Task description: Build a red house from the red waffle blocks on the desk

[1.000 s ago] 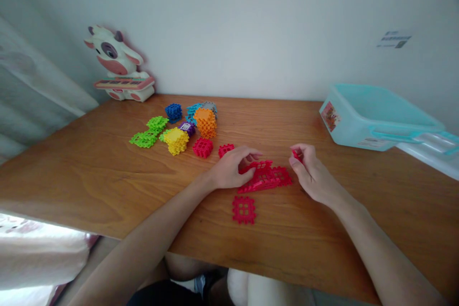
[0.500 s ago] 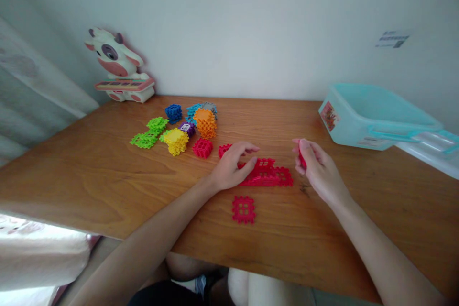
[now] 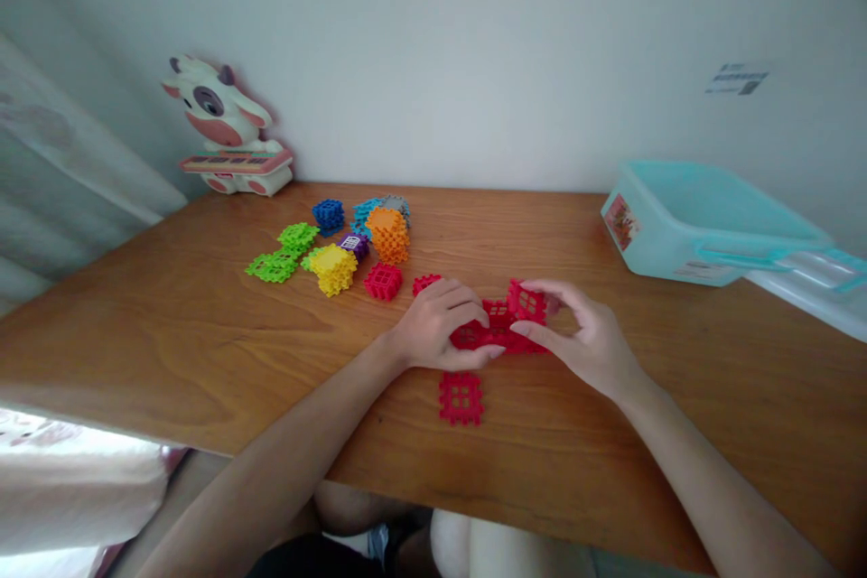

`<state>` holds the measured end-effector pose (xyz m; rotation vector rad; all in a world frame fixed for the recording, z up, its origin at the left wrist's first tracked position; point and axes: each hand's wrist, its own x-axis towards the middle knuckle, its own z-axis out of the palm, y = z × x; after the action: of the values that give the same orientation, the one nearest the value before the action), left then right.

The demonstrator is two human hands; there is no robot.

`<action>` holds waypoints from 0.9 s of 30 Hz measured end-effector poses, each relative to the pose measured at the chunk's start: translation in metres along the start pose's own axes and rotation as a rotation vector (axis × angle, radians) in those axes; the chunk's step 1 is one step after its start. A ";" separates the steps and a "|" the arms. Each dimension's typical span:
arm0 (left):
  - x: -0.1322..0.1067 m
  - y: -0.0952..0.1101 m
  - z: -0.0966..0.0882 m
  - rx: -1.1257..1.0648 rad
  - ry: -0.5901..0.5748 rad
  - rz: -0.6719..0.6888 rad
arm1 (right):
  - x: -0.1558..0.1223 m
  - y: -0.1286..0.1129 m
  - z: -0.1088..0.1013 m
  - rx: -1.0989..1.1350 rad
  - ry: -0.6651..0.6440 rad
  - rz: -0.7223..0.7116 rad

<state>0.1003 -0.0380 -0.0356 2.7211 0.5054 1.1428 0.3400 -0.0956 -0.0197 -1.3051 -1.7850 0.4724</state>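
Observation:
My left hand (image 3: 437,325) rests with curled fingers on a flat assembly of red waffle tiles (image 3: 498,334) in the middle of the wooden table (image 3: 169,334). My right hand (image 3: 582,334) pinches one red tile (image 3: 526,302) and holds it upright against the right end of that assembly. A single red tile (image 3: 461,397) lies flat just in front of my hands. A red cube (image 3: 383,279) and another red piece (image 3: 425,283) sit to the left of my left hand.
Yellow (image 3: 333,267), orange (image 3: 391,233), blue (image 3: 329,213), purple (image 3: 354,243) and teal block clusters and green tiles (image 3: 281,255) lie at the back left. A cow toy (image 3: 223,131) stands by the wall. A light blue bin (image 3: 697,221) sits at the right.
My right hand has moved left with its red tile from beside the assembly and now holds it upright at the assembly's right end. My left hand has stayed on the assembly.

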 end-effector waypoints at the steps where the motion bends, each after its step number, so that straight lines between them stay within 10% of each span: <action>1: 0.000 -0.001 0.001 -0.006 -0.010 0.017 | -0.001 0.000 0.001 -0.043 -0.030 -0.054; 27: -0.004 -0.009 0.004 -0.172 -0.118 -0.035 | -0.003 0.008 -0.001 -0.236 -0.226 -0.349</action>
<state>0.0979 -0.0307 -0.0437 2.6020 0.4161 0.9632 0.3459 -0.0952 -0.0255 -1.0912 -2.2605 0.2250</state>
